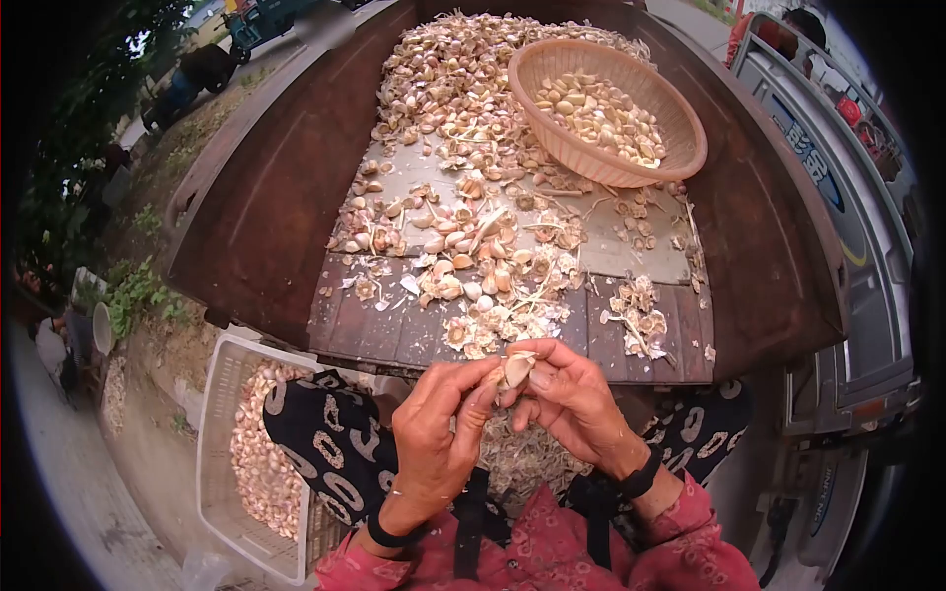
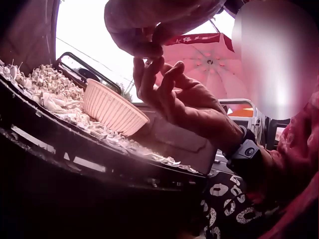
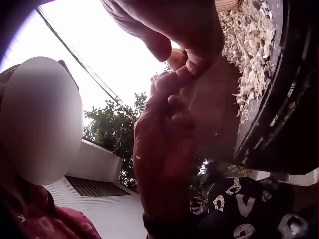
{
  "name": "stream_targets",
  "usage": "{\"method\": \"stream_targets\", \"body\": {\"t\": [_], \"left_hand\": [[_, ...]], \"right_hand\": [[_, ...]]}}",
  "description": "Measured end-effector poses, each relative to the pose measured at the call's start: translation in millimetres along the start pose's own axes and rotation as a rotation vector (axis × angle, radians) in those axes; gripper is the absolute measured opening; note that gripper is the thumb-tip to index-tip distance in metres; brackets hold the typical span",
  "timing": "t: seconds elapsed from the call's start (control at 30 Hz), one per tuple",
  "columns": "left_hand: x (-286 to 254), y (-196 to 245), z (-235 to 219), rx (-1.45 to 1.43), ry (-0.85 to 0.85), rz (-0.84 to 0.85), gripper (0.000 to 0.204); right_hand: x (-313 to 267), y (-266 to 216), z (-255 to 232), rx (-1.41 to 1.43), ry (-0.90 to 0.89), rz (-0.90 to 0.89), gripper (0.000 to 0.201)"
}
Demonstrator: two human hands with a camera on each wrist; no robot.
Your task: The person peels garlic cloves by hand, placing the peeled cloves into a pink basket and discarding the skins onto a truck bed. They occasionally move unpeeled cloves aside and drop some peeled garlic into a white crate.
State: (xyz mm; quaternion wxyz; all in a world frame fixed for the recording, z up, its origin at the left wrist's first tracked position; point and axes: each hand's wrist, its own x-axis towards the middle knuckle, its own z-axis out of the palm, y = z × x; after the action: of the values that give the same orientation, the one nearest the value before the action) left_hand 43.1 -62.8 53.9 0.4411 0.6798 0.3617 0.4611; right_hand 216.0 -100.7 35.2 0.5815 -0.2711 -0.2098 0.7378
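Note:
Both hands meet over the lap, just short of the truck bed's near edge in the head view. A garlic clove [image 1: 517, 369] with pale skin sits between their fingertips. My right hand [image 1: 576, 404] pinches it between thumb and fingers, while my left hand [image 1: 439, 433] pinches at its left side. In the right wrist view the clove [image 3: 176, 59] shows beneath the right thumb. Beyond the hands, loose garlic cloves and papery skins [image 1: 483, 286] lie scattered over the boards [image 1: 384, 320].
A pink plastic basket [image 1: 547, 138] of peeled-looking cloves stands at the back right, beside a large garlic heap [image 1: 434, 79]. Rusty side walls [image 1: 286, 167] flank the bed. On the ground at left, a white crate [image 1: 212, 433] holds more garlic. A vehicle [image 1: 838, 197] stands at right.

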Motion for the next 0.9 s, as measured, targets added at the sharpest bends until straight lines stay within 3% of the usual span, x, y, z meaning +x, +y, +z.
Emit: {"method": "stream_targets", "body": {"t": [0.03, 0.1, 0.2, 0.27, 0.33, 0.4, 0.47, 0.5, 0.57, 0.6, 0.67, 0.7, 0.73, 0.83, 0.9], "left_hand": [[4, -2, -1, 0.433, -0.078, 0.34, 0.035], [3, 1, 0, 0.451, -0.098, 0.324, 0.044], [7, 9, -5, -0.003, -0.166, -0.196, 0.038], [21, 6, -21, 0.094, -0.182, -0.142, 0.036], [39, -5, -37, 0.24, -0.153, -0.05, 0.028], [62, -27, -49, 0.369, -0.09, 0.017, 0.022], [79, -42, -51, 0.451, -0.057, 0.029, 0.021], [86, -51, -52, 0.539, -0.113, 0.057, 0.02], [92, -68, -49, 0.621, -0.167, 0.089, 0.02], [92, -77, -44, 0.632, -0.193, 0.161, 0.02], [92, -87, -38, 0.714, -0.249, 0.272, 0.025], [92, -91, -36, 0.712, -0.249, 0.273, 0.025], [92, -94, -33, 0.753, -0.253, 0.266, 0.027], [92, -95, -30, 0.786, -0.256, 0.239, 0.027], [92, -99, -30, 0.77, -0.223, 0.237, 0.026]], "right_hand": [[0, 2, -1, -0.008, -0.001, -0.002, 0.036], [0, 11, -4, -0.089, -0.019, 0.023, 0.04], [7, -1, -9, -0.089, 0.021, 0.086, 0.035], [19, -27, -11, -0.092, 0.108, 0.086, 0.03], [46, -75, -8, -0.177, 0.144, -0.095, 0.029], [79, -141, 0, -0.427, 0.121, -0.393, 0.033], [104, -186, 12, -1.012, 0.399, -0.686, 0.041], [113, -196, 4, -1.015, 0.392, -0.687, 0.041], [128, -205, -19, -1.989, 0.474, -1.209, 0.049], [122, -181, -6, -1.744, 0.41, -0.915, 0.042], [126, -139, -25, -1.601, 0.095, -0.592, 0.02], [126, -121, -31, -1.686, 0.003, -0.488, 0.018], [134, -102, -55, -1.911, -0.072, -0.574, 0.02], [137, -74, -74, -2.06, -0.069, -0.392, 0.022], [137, -70, -78, -2.04, -0.041, -0.42, 0.022]]}}
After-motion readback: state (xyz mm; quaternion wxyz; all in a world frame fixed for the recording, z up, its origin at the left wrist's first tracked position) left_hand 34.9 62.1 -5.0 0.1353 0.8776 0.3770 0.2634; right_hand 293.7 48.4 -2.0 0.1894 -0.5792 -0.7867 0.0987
